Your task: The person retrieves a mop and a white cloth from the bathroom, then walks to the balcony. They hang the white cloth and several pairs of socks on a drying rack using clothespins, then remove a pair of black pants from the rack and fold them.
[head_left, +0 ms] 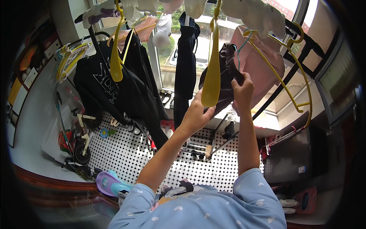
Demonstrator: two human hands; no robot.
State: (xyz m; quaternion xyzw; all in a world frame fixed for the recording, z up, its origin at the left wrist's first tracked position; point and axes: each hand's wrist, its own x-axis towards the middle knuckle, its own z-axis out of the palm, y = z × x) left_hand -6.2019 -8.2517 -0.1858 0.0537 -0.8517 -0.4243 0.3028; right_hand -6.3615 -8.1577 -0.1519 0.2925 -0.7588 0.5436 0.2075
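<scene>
A dark garment (225,78) with a gathered, elastic-looking edge hangs in front of the window, beside a thin teal hanger (239,51). My right hand (243,89) pinches its right edge near the top. Lower on its left side, my left hand (196,116) is closed on the cloth, its fingers partly hidden. A yellow hanger (211,84) hangs edge-on in front of the garment and covers part of it, close to my left fingers. Just behind and to the right is a pink garment (256,68), with another yellow hanger (282,82) before it.
A black printed top (110,84) and dark trousers (185,65) hang to the left, near a yellow hanger (116,57). White items line the rail above. A scooter (82,133) stands at left on the tiled floor (122,152). A dark cabinet (289,156) is at right.
</scene>
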